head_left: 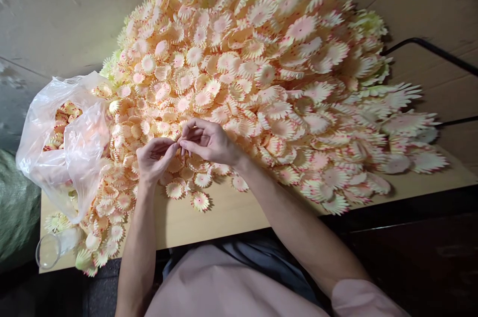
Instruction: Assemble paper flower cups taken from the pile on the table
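My left hand point(156, 158) and my right hand point(209, 143) meet fingertip to fingertip over the front of a heap of artificial flower petals point(261, 73). Thumb and forefinger are pinched on both hands. Whatever lies between the fingertips is too small and hidden to name. The petals are cream and pale pink discs with fringed, red-tipped edges, and some show a small dot in the middle. Below my hands, a loose petal disc point(200, 201) rests on the bare tabletop.
A clear plastic bag point(85, 142) holding more petal pieces stands at the left. A transparent cup point(48, 251) lies on its side at the table's point(224, 212) front left corner. Black bent rods point(433, 48) reach in from the right. A green sack point(17, 207) is at far left.
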### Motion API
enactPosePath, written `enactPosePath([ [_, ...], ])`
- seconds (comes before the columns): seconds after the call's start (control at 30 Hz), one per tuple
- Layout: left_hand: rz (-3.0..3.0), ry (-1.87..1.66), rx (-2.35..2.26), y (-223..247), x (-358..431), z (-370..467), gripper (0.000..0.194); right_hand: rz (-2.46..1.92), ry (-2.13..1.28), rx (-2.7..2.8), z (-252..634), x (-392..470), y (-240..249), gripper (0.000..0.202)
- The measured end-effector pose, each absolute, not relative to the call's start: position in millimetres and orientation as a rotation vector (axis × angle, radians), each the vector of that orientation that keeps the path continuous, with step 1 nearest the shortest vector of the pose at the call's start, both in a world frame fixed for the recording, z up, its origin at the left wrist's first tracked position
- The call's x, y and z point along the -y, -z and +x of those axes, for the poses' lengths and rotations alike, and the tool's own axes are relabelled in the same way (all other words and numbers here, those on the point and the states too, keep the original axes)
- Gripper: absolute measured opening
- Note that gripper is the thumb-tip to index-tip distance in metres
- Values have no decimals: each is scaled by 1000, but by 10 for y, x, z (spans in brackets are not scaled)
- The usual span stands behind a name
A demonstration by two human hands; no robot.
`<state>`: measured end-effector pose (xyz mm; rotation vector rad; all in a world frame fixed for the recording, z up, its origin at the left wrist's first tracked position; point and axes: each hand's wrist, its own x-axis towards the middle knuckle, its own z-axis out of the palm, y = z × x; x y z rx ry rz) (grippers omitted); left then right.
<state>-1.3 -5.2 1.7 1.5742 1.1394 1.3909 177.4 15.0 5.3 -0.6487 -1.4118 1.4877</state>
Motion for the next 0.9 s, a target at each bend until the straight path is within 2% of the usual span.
enactPosePath([
  [0.9, 1544, -1380, -1156, 0, 57, -25, 20, -641, -1519, 1393, 1775, -146, -49, 22],
])
